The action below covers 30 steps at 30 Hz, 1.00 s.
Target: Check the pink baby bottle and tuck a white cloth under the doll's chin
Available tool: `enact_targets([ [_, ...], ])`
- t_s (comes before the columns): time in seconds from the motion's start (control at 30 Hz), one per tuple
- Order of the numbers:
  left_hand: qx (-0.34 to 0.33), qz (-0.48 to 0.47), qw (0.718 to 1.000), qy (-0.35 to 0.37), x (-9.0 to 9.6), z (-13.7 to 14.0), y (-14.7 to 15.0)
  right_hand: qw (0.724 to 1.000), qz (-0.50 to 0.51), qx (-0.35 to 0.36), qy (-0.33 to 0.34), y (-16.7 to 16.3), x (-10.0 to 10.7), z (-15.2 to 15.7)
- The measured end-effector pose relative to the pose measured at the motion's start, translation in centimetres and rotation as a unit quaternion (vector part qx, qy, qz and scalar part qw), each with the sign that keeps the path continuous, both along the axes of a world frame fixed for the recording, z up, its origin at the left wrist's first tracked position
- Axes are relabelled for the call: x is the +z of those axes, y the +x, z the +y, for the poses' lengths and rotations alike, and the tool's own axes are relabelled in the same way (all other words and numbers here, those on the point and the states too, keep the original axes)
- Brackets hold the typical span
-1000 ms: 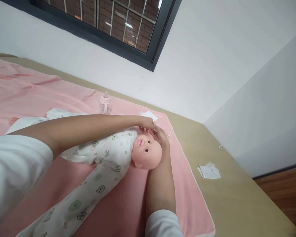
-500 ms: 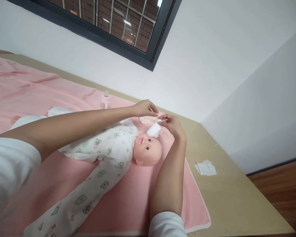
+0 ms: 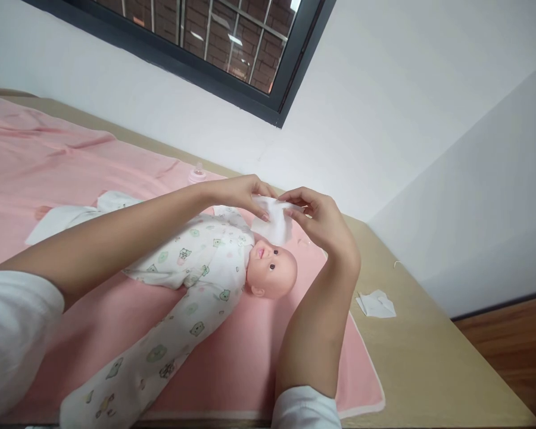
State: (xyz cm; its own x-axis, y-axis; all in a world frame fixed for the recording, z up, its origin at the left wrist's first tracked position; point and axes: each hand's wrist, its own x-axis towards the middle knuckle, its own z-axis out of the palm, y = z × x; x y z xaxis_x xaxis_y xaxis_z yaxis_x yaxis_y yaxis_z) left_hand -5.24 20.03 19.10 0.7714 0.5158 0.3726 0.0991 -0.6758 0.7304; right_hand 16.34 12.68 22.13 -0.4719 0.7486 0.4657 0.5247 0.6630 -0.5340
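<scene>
A white tissue is stretched between my two hands beside the doll's head. My left hand pinches its left part between thumb and fingers. My right hand closes its thumb and fingers on the tissue's right edge. Just below lies a baby doll on its back, dressed in a white suit with green animal prints. Under the doll spreads a pink blanket. Small pale items behind the tissue are mostly covered.
A pink-topped baby bottle stands past my left forearm. A crumpled white tissue lies on the wooden tabletop to the right. White walls and a dark window frame rise behind the table.
Both hands have taken hold of the white tissue, which lay below them beside the doll's head. It is now raised and spread out. A thin white stick seen earlier at my right fingers is hard to make out.
</scene>
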Motion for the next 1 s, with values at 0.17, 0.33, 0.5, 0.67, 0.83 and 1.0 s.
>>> enact_targets([
  [0.17, 0.04, -0.084, 0.995, -0.024, -0.1, -2.6, -1.1, 0.999, 0.026, 0.009, 0.047, -0.7, 0.5, -0.9],
  [0.33, 0.115, -0.236, 0.964, 0.033, -0.4, -5.6, -1.1, 0.997, 0.055, 0.01, 0.054, -1.9, 0.4, -1.4],
  [0.5, 0.196, -0.329, 0.923, 0.026, -0.6, -7.3, -1.8, 0.997, 0.058, 0.02, 0.04, -2.4, 0.3, -1.7],
  [0.67, 0.211, -0.225, 0.949, -0.063, 0.1, -7.8, -3.2, 0.993, 0.092, -0.055, 0.038, -0.3, 0.2, -0.6],
  [0.83, 0.118, 0.0, 0.985, -0.127, -0.5, -7.6, -2.8, 0.986, 0.121, -0.109, -0.027, 2.6, -1.9, 2.8],
  [1.0, 0.119, 0.076, 0.983, -0.116, -2.0, -7.2, -1.4, 0.974, 0.179, -0.082, -0.108, 3.6, -6.1, 6.9],
])
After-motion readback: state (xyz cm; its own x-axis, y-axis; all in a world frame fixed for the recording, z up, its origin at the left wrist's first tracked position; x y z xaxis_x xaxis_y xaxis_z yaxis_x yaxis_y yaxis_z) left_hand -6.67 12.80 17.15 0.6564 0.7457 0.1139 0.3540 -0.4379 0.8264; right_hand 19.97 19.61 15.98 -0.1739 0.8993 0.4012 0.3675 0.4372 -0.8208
